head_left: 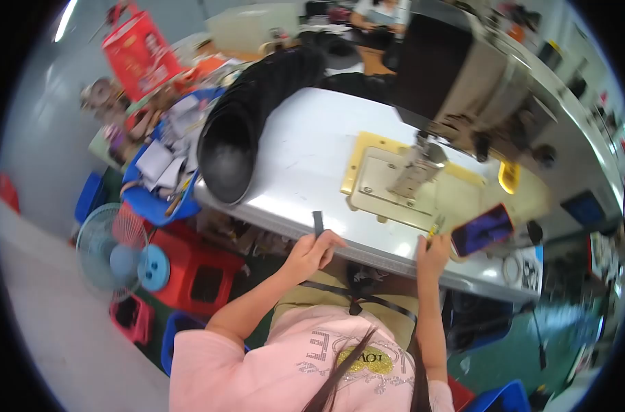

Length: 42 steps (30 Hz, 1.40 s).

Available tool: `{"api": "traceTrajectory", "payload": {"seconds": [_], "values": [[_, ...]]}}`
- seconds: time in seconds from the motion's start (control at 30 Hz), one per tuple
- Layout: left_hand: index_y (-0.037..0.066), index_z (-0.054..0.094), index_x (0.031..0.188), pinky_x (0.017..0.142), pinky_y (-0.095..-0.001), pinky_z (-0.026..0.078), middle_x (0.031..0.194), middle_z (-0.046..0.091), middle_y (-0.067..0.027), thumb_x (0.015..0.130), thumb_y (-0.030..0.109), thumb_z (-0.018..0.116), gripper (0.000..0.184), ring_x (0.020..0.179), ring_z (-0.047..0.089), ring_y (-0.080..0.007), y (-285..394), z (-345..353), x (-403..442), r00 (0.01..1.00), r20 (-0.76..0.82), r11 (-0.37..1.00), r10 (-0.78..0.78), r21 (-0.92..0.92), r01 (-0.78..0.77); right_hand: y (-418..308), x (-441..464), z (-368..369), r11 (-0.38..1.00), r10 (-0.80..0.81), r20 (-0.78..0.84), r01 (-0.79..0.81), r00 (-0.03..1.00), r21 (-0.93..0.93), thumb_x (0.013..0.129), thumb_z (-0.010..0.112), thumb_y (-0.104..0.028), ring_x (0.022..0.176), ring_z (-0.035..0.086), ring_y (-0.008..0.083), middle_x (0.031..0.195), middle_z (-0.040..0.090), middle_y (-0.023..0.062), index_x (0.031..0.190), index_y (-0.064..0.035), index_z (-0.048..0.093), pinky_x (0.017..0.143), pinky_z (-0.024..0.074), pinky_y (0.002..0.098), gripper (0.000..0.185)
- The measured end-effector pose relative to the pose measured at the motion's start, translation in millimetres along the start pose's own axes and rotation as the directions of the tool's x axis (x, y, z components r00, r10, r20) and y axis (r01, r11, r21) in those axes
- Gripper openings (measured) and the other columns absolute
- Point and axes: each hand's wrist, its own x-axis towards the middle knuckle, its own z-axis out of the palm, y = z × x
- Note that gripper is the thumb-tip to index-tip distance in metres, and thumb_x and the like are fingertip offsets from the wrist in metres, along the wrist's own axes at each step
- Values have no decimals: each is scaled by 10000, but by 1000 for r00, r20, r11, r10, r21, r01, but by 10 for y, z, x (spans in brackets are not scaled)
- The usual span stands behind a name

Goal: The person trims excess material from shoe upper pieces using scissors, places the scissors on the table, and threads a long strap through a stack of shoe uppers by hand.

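Note:
My left hand is at the front edge of the white sewing table, its fingers pinched on a short dark strip that points upward. My right hand is closed around a small yellow tool with a metal tip, which looks like thread snips. Just right of that hand lies a phone with a lit screen. Beyond both hands stands an industrial sewing machine; its presser foot area is over a metal plate with a yellow surround.
A long curved stack of nested black pieces lies along the table's left side. Further left are a blue tub of scraps, a fan, a red stool and a red bag. Another person sits across.

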Motion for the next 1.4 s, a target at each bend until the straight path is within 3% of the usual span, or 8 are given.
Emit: {"api": "traceTrajectory", "payload": {"seconds": [0.2, 0.47, 0.77, 0.87, 0.97, 1.2, 1.3, 1.4], "values": [[28, 586, 928, 454, -212, 357, 518, 422, 10, 966, 283, 318, 372, 477, 419, -68, -159, 89, -18, 997, -38, 992, -72, -110, 68, -20, -5, -53, 999, -7, -55, 9, 998, 46, 701, 588, -66, 754, 482, 349, 797, 461, 170, 799, 11, 511, 685, 390, 411, 146], [6, 590, 935, 445, -212, 342, 554, 442, 1, 952, 235, 353, 330, 479, 409, -70, -283, 248, -27, 986, 9, 984, -164, -72, 165, 62, -23, -37, 996, 89, 106, -90, 990, 9, 684, 629, -71, 813, 477, 357, 832, 476, 184, 818, 16, 509, 725, 392, 428, 200], [-13, 584, 936, 425, -202, 330, 557, 454, -3, 959, 279, 341, 381, 466, 407, -66, -530, 324, -95, 937, 59, 936, -344, -64, 347, 56, -60, -24, 991, 112, 7, -112, 994, 77, 726, 576, -6, 800, 492, 357, 831, 508, 157, 853, 1, 529, 706, 404, 397, 136], [-18, 581, 944, 428, -210, 349, 550, 469, -11, 962, 282, 331, 391, 453, 423, -78, -504, 377, -35, 944, 72, 945, -323, -24, 325, 27, -98, -12, 920, 172, -89, -128, 981, 369, 752, 539, 13, 691, 489, 319, 776, 498, 144, 875, 10, 528, 634, 406, 365, 123], [-5, 584, 931, 431, -215, 325, 511, 438, -5, 967, 278, 308, 397, 426, 399, -79, -471, 390, 94, 970, 33, 970, -243, 6, 242, -326, -91, -104, 827, 212, 18, -189, 977, 530, 778, 509, 18, 594, 458, 238, 733, 484, 118, 888, 14, 532, 560, 379, 315, 112], [64, 252, 1360, 543, -175, 308, 924, 512, 2, 964, 378, 252, 506, 574, 300, -37, -452, 472, 487, 986, -72, 954, -149, -274, 124, -1071, -107, -306, 716, -83, 200, -81, 976, 694, 715, 616, 40, 496, 409, 120, 687, 515, 69, 868, -12, 624, 451, 323, 230, 161], [77, 254, 1366, 743, -223, 378, 1107, 495, -57, 917, 528, 220, 637, 800, 442, -97, -461, 591, 511, 961, 91, 688, -261, -681, 252, -1173, -136, -85, 769, -176, 238, -18, 955, 639, 697, 637, -8, 601, 516, 231, 813, 543, 125, 1017, -21, 572, 521, 417, 305, 326], [99, 257, 1367, 824, -242, 379, 1211, 423, -54, 869, 616, 179, 722, 966, 460, -124, -391, 499, 516, 943, 193, 656, -270, -680, 327, -1246, -117, 22, 810, -189, 365, -66, 912, 583, 693, 637, -16, 688, 567, 260, 820, 535, 139, 1014, -12, 547, 581, 458, 324, 333]]}}
